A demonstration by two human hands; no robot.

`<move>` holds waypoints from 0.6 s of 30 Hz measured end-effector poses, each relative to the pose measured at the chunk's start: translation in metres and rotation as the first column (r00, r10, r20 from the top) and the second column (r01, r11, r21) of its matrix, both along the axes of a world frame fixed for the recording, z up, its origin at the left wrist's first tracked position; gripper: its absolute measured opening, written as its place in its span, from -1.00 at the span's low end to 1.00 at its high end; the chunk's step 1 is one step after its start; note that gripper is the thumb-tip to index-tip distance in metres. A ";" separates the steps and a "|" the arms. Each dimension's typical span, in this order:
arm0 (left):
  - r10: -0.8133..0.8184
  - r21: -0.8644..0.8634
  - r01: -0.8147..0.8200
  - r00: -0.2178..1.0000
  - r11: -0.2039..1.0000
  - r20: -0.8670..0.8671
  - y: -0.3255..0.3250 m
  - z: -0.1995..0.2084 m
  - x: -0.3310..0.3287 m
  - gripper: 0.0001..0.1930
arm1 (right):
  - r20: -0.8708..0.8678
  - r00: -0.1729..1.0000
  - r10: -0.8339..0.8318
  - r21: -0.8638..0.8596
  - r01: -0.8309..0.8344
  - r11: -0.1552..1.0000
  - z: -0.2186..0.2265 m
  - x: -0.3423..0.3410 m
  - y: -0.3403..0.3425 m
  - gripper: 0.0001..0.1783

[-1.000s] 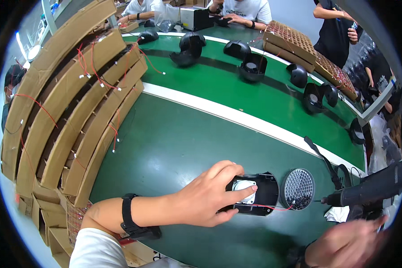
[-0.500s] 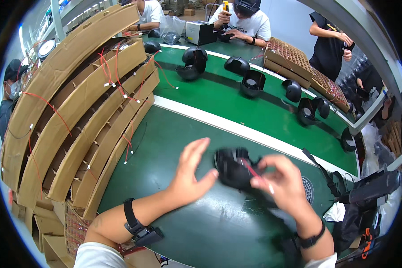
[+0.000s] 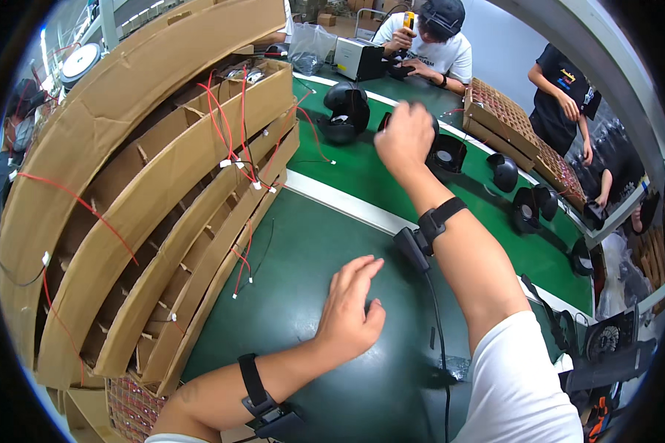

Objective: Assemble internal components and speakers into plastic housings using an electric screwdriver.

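From my station I have the right hand stretched over the green belt, close to the belt's far edge, with its fingers curled down. A black shell sits at those fingers. Most of it is hidden by the hand, so I cannot tell whether the grip has closed on it or only touches it. What shows is dark, smooth and rounded, like moulded plastic, with a small reddish patch by the knuckles.

The left hand is bare and spread, thumb well away from the fingers, hanging over the dark green bench not far from its left side. Both wrists wear black straps with small boxes; from the right one a thin black cable runs down toward the bench's near edge.

Beside the right hand, further right along the belt, I see an open cup-shaped shell with a round grey disc inside. To the left stands a glossy pair of curved shells, one bowl-like, one domed. The belt's near edge is a straight white rail, matte against the green.

Along the bench's left edge lean stacked trays of creased brown cardboard, divided into compartments, with thin red wires ending in white plugs draped over their rims.
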State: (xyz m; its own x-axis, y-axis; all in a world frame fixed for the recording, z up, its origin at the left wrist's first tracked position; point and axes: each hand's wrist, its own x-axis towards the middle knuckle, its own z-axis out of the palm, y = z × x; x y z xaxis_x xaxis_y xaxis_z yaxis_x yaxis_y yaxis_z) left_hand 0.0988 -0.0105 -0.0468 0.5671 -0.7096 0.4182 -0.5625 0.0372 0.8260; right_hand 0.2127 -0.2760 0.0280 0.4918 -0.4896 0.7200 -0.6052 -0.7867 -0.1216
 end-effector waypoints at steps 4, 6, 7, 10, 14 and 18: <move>-0.053 0.003 0.053 0.998 0.999 0.032 -0.007 0.001 -0.002 -0.40 | -0.285 0.868 0.408 0.252 -0.342 0.905 0.016 0.054 0.009 -0.44; -0.060 0.022 0.059 0.998 0.998 0.029 -0.006 0.003 -0.001 -0.41 | -0.456 0.817 0.352 0.417 -0.154 0.896 0.011 0.065 0.022 -0.38; -0.067 0.021 0.066 0.997 0.998 0.030 -0.006 0.003 -0.001 -0.41 | -0.544 0.774 0.324 0.381 -0.116 0.917 0.012 0.070 0.024 -0.30; -0.068 0.054 0.065 0.997 0.996 0.045 -0.007 0.003 -0.001 -0.43 | -0.514 0.823 0.244 0.421 -0.006 0.907 0.007 0.090 0.017 -0.24; -0.077 0.075 0.073 0.995 0.995 0.061 -0.005 0.004 -0.001 -0.48 | -0.525 0.803 0.281 0.438 -0.028 0.898 0.009 0.092 0.004 -0.31; -0.084 0.095 0.077 0.993 0.992 0.079 -0.001 0.007 -0.001 -0.51 | -0.567 0.770 0.291 0.439 -0.016 0.898 0.009 0.093 0.013 -0.42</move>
